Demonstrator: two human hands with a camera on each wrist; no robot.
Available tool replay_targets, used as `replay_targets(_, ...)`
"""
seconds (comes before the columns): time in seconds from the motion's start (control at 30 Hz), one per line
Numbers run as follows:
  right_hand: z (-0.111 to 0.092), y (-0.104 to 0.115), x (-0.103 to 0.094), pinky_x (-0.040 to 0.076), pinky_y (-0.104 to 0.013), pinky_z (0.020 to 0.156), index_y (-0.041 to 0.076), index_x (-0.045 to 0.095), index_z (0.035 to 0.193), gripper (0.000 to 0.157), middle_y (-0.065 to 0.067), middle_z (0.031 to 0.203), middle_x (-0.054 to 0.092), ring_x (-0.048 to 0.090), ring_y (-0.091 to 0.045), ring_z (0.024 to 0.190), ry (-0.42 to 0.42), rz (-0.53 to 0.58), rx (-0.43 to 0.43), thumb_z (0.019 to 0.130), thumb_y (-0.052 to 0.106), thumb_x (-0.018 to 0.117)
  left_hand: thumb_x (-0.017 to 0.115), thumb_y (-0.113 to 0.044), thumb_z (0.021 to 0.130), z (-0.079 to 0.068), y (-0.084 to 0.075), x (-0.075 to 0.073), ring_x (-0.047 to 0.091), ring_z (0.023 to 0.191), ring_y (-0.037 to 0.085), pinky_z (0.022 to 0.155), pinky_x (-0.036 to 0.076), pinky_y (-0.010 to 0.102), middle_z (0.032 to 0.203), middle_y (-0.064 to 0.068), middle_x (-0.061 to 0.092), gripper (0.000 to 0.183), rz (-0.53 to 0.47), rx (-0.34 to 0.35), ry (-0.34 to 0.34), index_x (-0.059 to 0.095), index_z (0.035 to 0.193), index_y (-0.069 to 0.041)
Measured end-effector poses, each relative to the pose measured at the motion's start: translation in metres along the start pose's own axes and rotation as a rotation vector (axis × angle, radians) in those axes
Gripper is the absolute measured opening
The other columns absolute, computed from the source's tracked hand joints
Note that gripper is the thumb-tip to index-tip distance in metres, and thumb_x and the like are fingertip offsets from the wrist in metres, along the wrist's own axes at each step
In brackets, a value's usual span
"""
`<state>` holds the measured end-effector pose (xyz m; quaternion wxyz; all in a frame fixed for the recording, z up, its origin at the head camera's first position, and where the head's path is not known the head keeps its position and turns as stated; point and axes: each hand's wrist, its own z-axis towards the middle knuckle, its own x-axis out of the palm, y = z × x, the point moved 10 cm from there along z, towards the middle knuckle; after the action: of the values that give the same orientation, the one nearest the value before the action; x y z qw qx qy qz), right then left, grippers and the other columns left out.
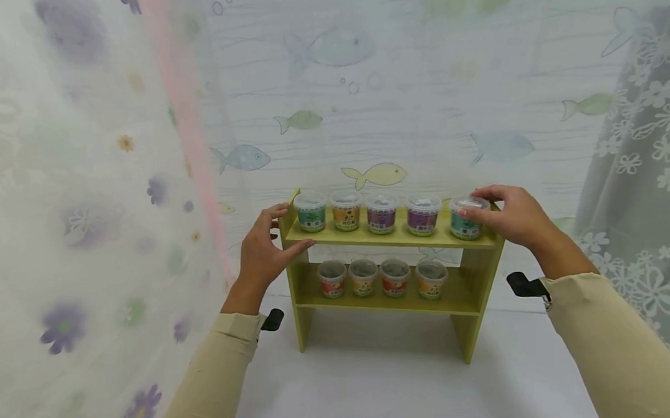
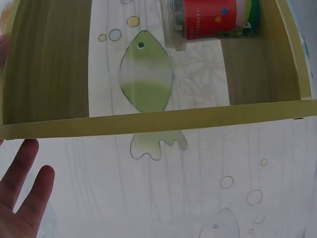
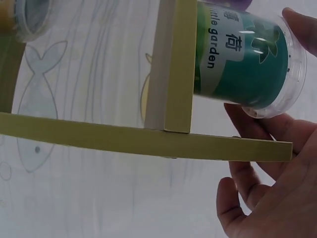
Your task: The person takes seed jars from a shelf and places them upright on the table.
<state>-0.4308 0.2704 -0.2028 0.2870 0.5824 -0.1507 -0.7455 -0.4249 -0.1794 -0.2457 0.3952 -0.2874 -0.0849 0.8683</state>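
Observation:
A yellow-green two-tier shelf (image 1: 390, 241) stands against the backdrop. My left hand (image 1: 261, 252) grips its upper left side, thumb across the front edge and fingers by the side panel; in the left wrist view two fingertips show beyond that panel. My right hand (image 1: 514, 220) pinches the clear rim of a teal-labelled plastic planting cup (image 1: 465, 224), marked "little garden" in the right wrist view, at the top tier's right end. Some right fingers pass behind the side panel (image 3: 233, 147). Left of this cup stand a purple-labelled cup (image 1: 422, 220) and several others.
The lower tier holds smaller cups with red labels (image 1: 332, 286) and yellow labels (image 1: 431, 287). The shelf stands on a white surface (image 1: 383, 386). Behind hangs a fish-print curtain (image 1: 385, 99); a flower-print curtain (image 1: 76, 222) is on the left, and a lacy one (image 1: 646, 160) on the right.

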Motion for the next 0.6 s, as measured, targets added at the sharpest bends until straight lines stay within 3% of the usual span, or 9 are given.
replay_targets(0.3, -0.0071, 0.0023, -0.0046, 0.038, -0.066, 0.108, 0.003, 0.051, 0.148, 0.085, -0.027, 0.157, 0.041, 0.041, -0.045, 0.139, -0.020, -0.002, -0.002, 0.090, 0.063, 0.069, 0.089, -0.048, 0.077, 0.0040, 0.0039, 0.0057, 0.067, 0.116, 0.028, 0.086, 0.060, 0.044, 0.156, -0.012, 0.050, 0.081, -0.060, -0.039, 0.058, 0.049, 0.138, -0.013)
replay_targets(0.6, -0.0085, -0.0028, -0.0024, 0.042, -0.066, 0.105, 0.010, 0.056, 0.147, 0.087, -0.024, 0.159, 0.043, 0.039, -0.048, 0.143, -0.057, -0.016, 0.016, 0.085, 0.069, 0.069, 0.089, -0.048, 0.076, 0.0022, 0.0060, 0.0053, 0.067, 0.118, 0.029, 0.087, 0.060, 0.047, 0.156, -0.011, 0.051, 0.083, -0.062, -0.040, 0.059, 0.048, 0.141, -0.016)
